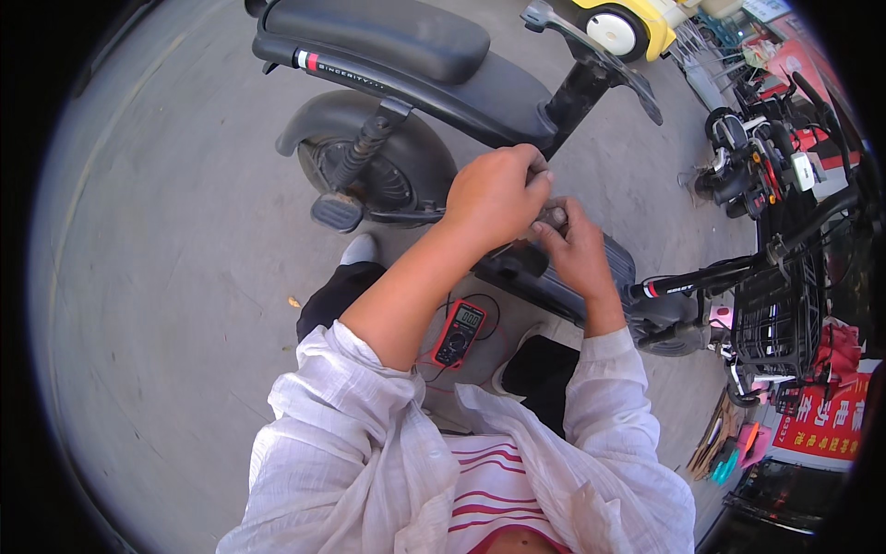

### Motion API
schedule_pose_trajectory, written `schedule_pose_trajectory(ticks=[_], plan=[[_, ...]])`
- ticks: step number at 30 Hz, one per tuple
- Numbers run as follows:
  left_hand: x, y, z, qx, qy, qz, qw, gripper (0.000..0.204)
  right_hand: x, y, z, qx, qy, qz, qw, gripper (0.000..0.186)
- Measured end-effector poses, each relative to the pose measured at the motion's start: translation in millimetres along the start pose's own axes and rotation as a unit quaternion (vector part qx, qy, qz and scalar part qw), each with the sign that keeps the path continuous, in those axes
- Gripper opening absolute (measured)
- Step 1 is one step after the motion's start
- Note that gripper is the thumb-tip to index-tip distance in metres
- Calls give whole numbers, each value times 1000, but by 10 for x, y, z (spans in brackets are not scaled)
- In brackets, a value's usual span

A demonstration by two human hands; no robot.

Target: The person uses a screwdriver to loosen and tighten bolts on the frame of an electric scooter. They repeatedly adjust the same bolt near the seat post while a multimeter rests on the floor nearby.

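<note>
Both my hands are together above the footboard [572, 286] of a black electric bike. My left hand [498, 196] is closed, its fingers curled toward the right hand, and what it grips is hidden. My right hand [577, 247] pinches a small dull-grey piece [554, 218] between thumb and fingers, too small to name. Just beyond the hands is the bike's black frame [517, 102], with its long seat [397, 37] up to the left. A red multimeter [459, 332] with a lit display lies on the ground between my feet, its thin leads around it.
The bike's rear wheel [374, 162] and pedal [338, 212] stand to the left. At the right are the handlebar stem [701, 275] and black basket [780, 309]. Several parked bikes [757, 157], a red sign [826, 415] and a yellow vehicle [660, 28] stand farther off.
</note>
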State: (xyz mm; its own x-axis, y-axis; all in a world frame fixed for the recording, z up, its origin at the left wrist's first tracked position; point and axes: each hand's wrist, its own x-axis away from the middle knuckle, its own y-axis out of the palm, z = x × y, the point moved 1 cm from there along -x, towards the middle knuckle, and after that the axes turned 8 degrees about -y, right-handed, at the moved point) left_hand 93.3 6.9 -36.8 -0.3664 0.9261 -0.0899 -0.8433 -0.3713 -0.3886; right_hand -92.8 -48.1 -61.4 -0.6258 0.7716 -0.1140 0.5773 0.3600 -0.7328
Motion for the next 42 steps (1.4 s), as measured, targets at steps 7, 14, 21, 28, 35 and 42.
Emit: schedule_pose_trajectory(ticks=[7, 14, 21, 28, 35, 42], plan=[[15, -6, 50, -13, -7, -10, 1000, 24, 2, 49, -80, 72, 6, 31, 997, 28], [10, 2, 36, -16, -12, -11, 1000, 24, 13, 41, 141, -100, -57, -31, 993, 34], [21, 8, 37, -21, -8, -12, 1000, 24, -31, 58, 58, 126, 7, 30, 992, 38], [10, 8, 25, -17, 5, -10, 1000, 25, 34, 51, 106, -115, -27, -17, 993, 31], [33, -14, 47, -29, -5, -17, 999, 25, -13, 26, -8, 98, 29, 20, 995, 29], [26, -19, 26, -36, -1, -6, 999, 25, 29, 61, 57, -66, -11, -16, 998, 37]])
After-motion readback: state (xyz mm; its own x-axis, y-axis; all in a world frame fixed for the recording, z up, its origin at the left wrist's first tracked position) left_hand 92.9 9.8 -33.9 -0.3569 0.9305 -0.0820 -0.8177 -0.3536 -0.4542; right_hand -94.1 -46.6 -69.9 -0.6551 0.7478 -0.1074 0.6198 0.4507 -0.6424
